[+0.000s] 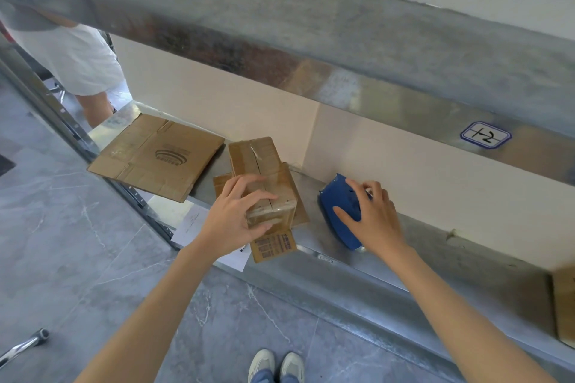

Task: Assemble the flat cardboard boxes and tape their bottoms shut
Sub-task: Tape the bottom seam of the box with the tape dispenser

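Observation:
A small assembled cardboard box (259, 161) stands on the metal shelf (389, 261), its taped seam facing up. My left hand (236, 214) grips its near end, fingers over the top and thumb on the front face. A flat piece of cardboard (292, 214) lies under the box. My right hand (370, 217) holds a blue tape dispenser (339, 205) that rests on the shelf to the right of the box. A larger flattened box (155, 158) with a printed logo lies on the shelf's left end, overhanging the edge.
An upper metal shelf (311, 49) with a "12" label (485, 135) runs overhead. White papers (193, 224) hang off the shelf front. Another cardboard piece (564, 304) sits at the far right. A person in white shorts (81, 62) stands at the back left. A metal bar (21, 345) pokes in at lower left.

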### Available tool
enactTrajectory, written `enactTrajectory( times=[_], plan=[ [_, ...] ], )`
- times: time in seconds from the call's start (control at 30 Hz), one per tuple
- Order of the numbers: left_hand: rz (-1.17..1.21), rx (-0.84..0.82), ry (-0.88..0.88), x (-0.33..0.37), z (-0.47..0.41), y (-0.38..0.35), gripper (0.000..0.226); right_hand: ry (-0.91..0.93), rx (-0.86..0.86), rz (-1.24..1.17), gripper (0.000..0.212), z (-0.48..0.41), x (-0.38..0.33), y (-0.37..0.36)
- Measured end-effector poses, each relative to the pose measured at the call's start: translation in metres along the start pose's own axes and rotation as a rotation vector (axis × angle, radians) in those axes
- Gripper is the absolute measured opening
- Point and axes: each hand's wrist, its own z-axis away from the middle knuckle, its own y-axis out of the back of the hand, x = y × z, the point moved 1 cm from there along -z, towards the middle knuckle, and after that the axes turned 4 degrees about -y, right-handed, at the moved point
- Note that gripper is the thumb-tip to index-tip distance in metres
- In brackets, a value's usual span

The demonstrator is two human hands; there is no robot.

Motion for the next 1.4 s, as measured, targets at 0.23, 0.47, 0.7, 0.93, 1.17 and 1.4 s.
enactTrajectory(
  times=[0.23,0.47,0.7,0.93,1.17,1.4],
  plan=[
    [-0.019,-0.001,0.017,-0.006,0.003,0.001,0.052,0.452,-0.131,-0.132,0.075,-0.013,-0.074,0.009],
    [-0.029,-0.037,0.016,-0.015,0.009,0.007,0.066,0.473,-0.146,-0.238,0.063,-0.024,-0.098,-0.015],
    [0.043,-0.008,0.048,-0.016,0.01,0.005,0.057,0.45,-0.146,-0.27,0.059,-0.026,-0.094,-0.022],
    [0.144,0.078,0.165,-0.007,0.01,0.003,0.049,0.373,-0.131,-0.354,0.052,-0.021,-0.105,-0.022],
    [0.132,0.11,0.184,-0.007,0.009,0.001,0.045,0.318,-0.058,-0.506,0.024,-0.023,-0.11,-0.028],
    [0.199,0.013,0.202,-0.008,0.009,0.009,0.049,0.311,-0.253,-0.547,0.03,-0.025,-0.095,-0.016]
  ],
)
